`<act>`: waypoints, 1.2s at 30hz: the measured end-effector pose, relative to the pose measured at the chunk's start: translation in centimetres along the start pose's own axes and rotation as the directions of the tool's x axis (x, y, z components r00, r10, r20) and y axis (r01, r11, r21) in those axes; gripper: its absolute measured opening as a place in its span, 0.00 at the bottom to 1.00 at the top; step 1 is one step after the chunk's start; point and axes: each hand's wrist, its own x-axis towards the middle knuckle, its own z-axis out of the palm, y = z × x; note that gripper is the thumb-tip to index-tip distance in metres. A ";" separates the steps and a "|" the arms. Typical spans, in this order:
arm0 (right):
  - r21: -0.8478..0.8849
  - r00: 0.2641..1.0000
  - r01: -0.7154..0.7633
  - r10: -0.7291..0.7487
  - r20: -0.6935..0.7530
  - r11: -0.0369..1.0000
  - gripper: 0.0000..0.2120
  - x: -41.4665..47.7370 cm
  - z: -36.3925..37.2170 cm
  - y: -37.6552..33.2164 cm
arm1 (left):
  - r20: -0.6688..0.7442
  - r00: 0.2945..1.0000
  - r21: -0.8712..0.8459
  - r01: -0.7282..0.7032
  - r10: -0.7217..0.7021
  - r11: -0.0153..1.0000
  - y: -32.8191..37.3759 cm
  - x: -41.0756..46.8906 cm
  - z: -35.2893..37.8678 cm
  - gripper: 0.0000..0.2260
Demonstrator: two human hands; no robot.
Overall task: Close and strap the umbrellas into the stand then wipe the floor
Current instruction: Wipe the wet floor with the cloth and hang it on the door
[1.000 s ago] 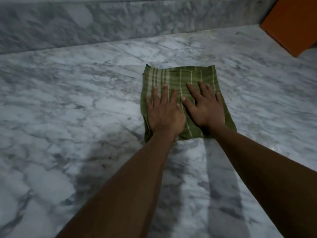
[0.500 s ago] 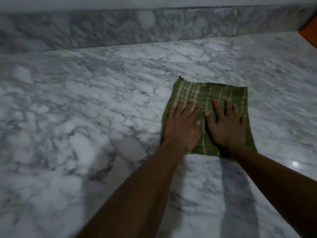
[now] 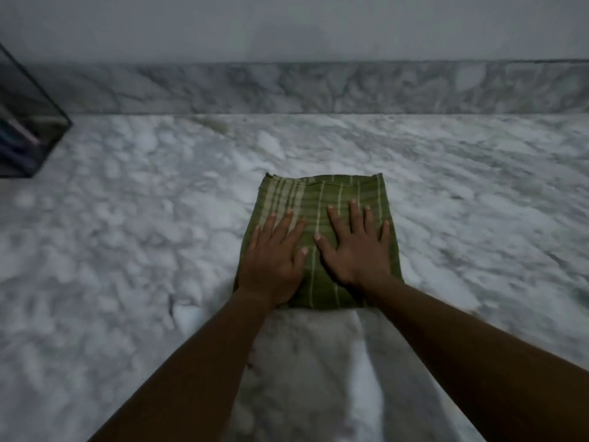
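A folded green cloth [image 3: 322,199] with pale stripes lies flat on the white and grey marble floor [image 3: 127,234]. My left hand [image 3: 274,260] presses palm-down on its left half, fingers spread. My right hand [image 3: 357,247] lies flat on its right half, also with fingers spread. The two thumbs nearly touch. Neither hand curls around the cloth. A dark see-through box [image 3: 22,132] stands at the far left edge with long, dim shapes inside it; I cannot tell what they are.
A marble skirting [image 3: 318,87] runs along the base of a plain grey wall [image 3: 287,23] beyond the cloth. Marble floor stretches to both sides of the cloth. My forearms cast shadows on the floor below the hands.
Both hands have slid the cloth leftward along the floor beside the skirting. The orange object at the right has left the view and the dark box has come in at the left.
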 end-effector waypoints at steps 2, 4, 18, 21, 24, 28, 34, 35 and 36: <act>-0.010 0.996 0.089 -0.089 -0.010 0.996 0.34 1.1 1.8 -6.3 | -0.028 0.997 0.002 0.074 -0.074 0.997 -5.9 -1.7 -1.7 0.27; -0.019 0.983 0.180 -0.180 -0.016 0.983 0.34 1.9 3.6 -12.8 | -0.068 0.984 -0.005 0.165 -0.165 0.986 -11.7 -3.8 -3.5 0.28; -0.023 0.719 0.682 -0.665 0.200 0.731 0.32 -2.9 10.7 -37.4 | -0.178 0.754 -0.010 0.641 -0.632 0.767 -30.5 -19.5 -8.5 0.31; -0.017 0.660 0.743 -0.729 0.181 0.669 0.31 -5.2 10.6 -35.1 | -0.174 0.732 -0.003 0.669 -0.659 0.743 -27.2 -21.6 -8.0 0.31; -0.024 0.633 0.767 -0.751 0.189 0.641 0.31 -6.6 9.8 -31.2 | -0.160 0.728 0.002 0.675 -0.666 0.737 -22.6 -22.7 -7.2 0.29; -0.073 0.700 0.710 -0.691 0.183 0.700 0.31 -8.2 8.0 -23.7 | -0.121 0.788 0.016 0.610 -0.604 0.792 -15.8 -21.8 -5.8 0.29; -0.083 0.845 0.532 -0.521 0.119 0.843 0.29 -10.4 3.7 -7.8 | -0.103 0.903 0.041 0.422 -0.416 0.906 -1.7 -18.3 -2.0 0.26; -0.086 0.875 0.482 -0.474 0.099 0.872 0.29 -10.8 3.0 -4.7 | -0.102 0.914 0.027 0.396 -0.392 0.918 1.3 -17.4 -1.4 0.26; -0.086 0.904 0.426 -0.420 0.075 0.901 0.29 -11.3 2.4 -1.6 | -0.091 0.925 0.014 0.371 -0.368 0.928 4.2 -16.6 -0.8 0.26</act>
